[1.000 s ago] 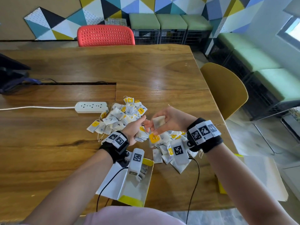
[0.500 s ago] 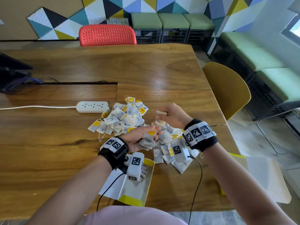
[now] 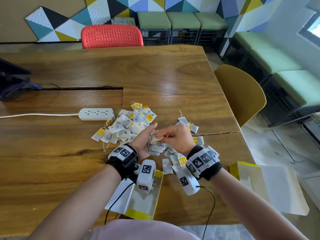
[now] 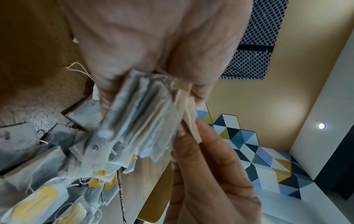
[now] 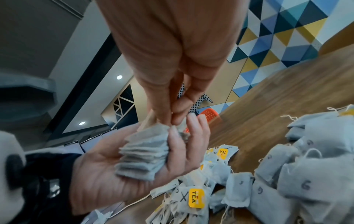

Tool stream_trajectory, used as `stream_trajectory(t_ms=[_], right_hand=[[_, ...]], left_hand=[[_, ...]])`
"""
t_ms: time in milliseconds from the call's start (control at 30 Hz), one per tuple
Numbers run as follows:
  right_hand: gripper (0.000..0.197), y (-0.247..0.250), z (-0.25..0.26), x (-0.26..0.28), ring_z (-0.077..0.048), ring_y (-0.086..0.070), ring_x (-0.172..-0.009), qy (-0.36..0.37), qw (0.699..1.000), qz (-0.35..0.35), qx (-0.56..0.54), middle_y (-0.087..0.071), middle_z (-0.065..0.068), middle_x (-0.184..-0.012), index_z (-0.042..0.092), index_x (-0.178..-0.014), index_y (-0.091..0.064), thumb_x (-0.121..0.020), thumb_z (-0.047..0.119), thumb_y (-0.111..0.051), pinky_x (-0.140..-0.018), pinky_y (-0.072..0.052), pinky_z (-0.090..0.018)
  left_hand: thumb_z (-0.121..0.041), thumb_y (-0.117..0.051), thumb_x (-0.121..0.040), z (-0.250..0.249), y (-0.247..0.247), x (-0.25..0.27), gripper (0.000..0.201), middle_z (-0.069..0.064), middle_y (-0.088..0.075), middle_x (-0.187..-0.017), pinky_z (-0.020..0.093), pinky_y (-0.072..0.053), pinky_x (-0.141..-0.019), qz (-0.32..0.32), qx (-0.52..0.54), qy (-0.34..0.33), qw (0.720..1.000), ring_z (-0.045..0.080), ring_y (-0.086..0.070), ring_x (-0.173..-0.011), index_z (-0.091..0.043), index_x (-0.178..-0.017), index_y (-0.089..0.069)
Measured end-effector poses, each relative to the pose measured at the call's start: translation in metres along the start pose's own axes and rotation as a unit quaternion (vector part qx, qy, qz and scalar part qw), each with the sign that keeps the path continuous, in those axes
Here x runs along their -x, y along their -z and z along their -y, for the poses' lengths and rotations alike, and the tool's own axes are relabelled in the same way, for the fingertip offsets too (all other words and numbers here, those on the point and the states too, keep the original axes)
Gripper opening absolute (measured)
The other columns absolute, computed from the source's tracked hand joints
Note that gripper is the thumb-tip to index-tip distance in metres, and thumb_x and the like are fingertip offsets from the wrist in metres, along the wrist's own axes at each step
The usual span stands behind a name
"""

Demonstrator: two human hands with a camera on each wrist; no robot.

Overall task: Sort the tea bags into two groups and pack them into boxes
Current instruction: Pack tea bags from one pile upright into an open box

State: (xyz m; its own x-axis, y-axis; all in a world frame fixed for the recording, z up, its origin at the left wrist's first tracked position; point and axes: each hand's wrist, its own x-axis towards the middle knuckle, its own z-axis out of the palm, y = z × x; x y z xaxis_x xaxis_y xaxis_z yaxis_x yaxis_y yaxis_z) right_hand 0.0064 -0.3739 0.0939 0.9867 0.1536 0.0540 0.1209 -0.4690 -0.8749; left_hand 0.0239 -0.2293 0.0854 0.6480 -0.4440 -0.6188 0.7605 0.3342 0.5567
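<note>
My left hand (image 3: 144,141) lies palm up over the table and grips a stack of tea bags (image 3: 155,145); the same stack (image 5: 142,156) shows edge-on in the right wrist view. My right hand (image 3: 161,135) pinches one tea bag (image 5: 153,121) against the top of that stack. In the left wrist view the stack (image 4: 138,118) sits between my palm and the right hand's fingers (image 4: 203,153). A loose pile of bags marked X (image 3: 127,126) lies just beyond my left hand. Another pile marked 6 (image 5: 298,178) lies under my right wrist. An open white and yellow box (image 3: 140,200) lies under my left forearm.
A white power strip (image 3: 96,113) with its cord lies left of the X pile. A second flattened white and yellow box (image 3: 271,186) lies at the table's right edge. A mustard chair (image 3: 242,94) stands to the right and a red chair (image 3: 111,36) at the far side.
My right hand came down and left with the single tea bag and now holds it on the stack. My left hand turned palm up under the stack.
</note>
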Motion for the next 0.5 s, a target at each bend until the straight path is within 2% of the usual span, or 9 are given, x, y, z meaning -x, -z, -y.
stream_trajectory(t_ms=[67,167,233,300,400,433,500], right_hand=[[0.009,0.001,-0.001,0.001,-0.009,-0.071,-0.081,-0.005,1.0,0.007,0.003,-0.075,-0.002,-0.086,0.01,-0.081,-0.077,-0.075,0.003,-0.077,-0.08,-0.057,-0.027],[0.011,0.009,0.004,0.0,0.001,-0.065,-0.073,0.013,0.997,0.048,0.06,-0.074,0.002,-0.083,0.017,-0.087,-0.077,-0.079,0.01,-0.074,-0.07,-0.052,-0.016],[0.013,0.021,0.008,-0.001,0.003,-0.065,-0.079,0.008,0.997,0.06,0.051,-0.074,0.006,-0.086,0.018,-0.091,-0.076,-0.08,0.012,-0.073,-0.069,-0.048,-0.011],[0.013,0.04,0.004,-0.002,0.001,-0.067,-0.085,-0.022,0.999,0.02,0.02,-0.074,0.007,-0.092,0.016,-0.094,-0.075,-0.081,0.013,-0.073,-0.076,-0.051,-0.013],[0.01,0.065,-0.021,0.0,-0.005,-0.067,-0.085,-0.093,0.993,-0.036,0.056,-0.072,0.008,-0.089,0.016,-0.091,-0.075,-0.081,0.014,-0.073,-0.086,-0.052,-0.023],[0.009,0.07,-0.032,0.002,-0.006,-0.067,-0.085,-0.12,0.987,-0.026,0.106,-0.071,0.009,-0.087,0.015,-0.091,-0.075,-0.082,0.015,-0.072,-0.086,-0.052,-0.025],[0.014,0.071,-0.052,0.01,-0.011,-0.065,-0.09,-0.179,0.959,0.045,0.217,-0.068,0.005,-0.09,0.012,-0.095,-0.073,-0.083,0.019,-0.071,-0.087,-0.05,-0.025]], left_hand=[[-0.038,-0.044,-0.099,0.001,0.0,0.0,0.053,0.004,-0.062,-0.057,0.022,-0.049,-0.048,-0.002,-0.016,0.002,1.0,0.015,-0.06,-0.049,-0.012,-0.062,-0.072],[-0.026,-0.044,-0.1,0.002,0.001,-0.001,0.034,0.003,-0.06,-0.057,0.02,-0.047,-0.043,-0.017,-0.018,0.013,1.0,0.013,-0.058,-0.046,-0.008,-0.077,-0.062],[-0.015,-0.043,-0.1,0.001,0.005,-0.004,0.021,0.005,-0.061,-0.063,0.021,-0.05,-0.045,-0.029,0.025,0.022,0.999,0.014,-0.06,-0.049,-0.006,-0.085,-0.056],[-0.007,-0.042,-0.098,-0.002,0.012,-0.006,0.015,0.008,-0.061,-0.072,0.023,-0.054,-0.051,-0.038,0.108,0.026,0.993,0.017,-0.064,-0.055,-0.007,-0.09,-0.053],[-0.002,-0.042,-0.096,-0.007,0.02,-0.006,0.014,0.005,-0.062,-0.069,0.023,-0.053,-0.048,-0.055,0.133,0.019,0.989,0.014,-0.063,-0.051,-0.01,-0.091,-0.052],[-0.001,-0.042,-0.095,-0.009,0.023,-0.007,0.015,0.004,-0.062,-0.071,0.024,-0.053,-0.048,-0.064,0.129,0.016,0.989,0.013,-0.062,-0.05,-0.011,-0.091,-0.052],[0.001,-0.041,-0.092,-0.011,0.027,-0.007,0.018,0.006,-0.061,-0.085,0.028,-0.055,-0.052,-0.076,0.151,0.019,0.985,0.015,-0.063,-0.052,-0.011,-0.093,-0.054]])
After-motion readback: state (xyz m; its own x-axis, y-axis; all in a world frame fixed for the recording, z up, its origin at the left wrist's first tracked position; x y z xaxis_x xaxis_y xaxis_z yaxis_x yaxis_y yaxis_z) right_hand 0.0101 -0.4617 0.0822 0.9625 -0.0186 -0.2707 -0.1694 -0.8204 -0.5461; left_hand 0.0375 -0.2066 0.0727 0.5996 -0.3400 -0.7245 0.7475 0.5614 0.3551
